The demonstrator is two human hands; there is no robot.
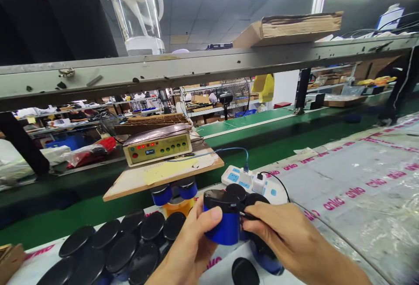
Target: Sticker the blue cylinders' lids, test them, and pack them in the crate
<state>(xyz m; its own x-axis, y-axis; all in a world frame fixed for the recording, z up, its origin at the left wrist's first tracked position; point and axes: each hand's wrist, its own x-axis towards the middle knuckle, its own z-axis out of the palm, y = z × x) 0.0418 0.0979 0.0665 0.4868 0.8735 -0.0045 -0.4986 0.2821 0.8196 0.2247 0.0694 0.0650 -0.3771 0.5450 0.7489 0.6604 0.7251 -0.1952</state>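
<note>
My left hand (193,232) is closed around a blue round device (225,227) with a glossy black top, thumb on its near side. White lettering, seemingly "DC5V", marks the black rim beside a port. Between thumb and fingers, my right hand (284,232) pinches a black cable plug (249,216), its tip at that port; whether it is inside I cannot tell. More such black-topped devices (152,226) stand in rows on the left of the bench. Another blue device (268,256) lies below my right hand, partly hidden, and a black round piece (245,272) sits in front.
A white power strip (234,176) with plugs and cables lies behind my hands. A yellowish tester box (160,149) with red lights rests on a wooden board (131,180), propped above several devices. A metal shelf beam (196,64) crosses overhead, carrying a cardboard box (294,29). Printed plastic sheeting (363,180) covers the right side.
</note>
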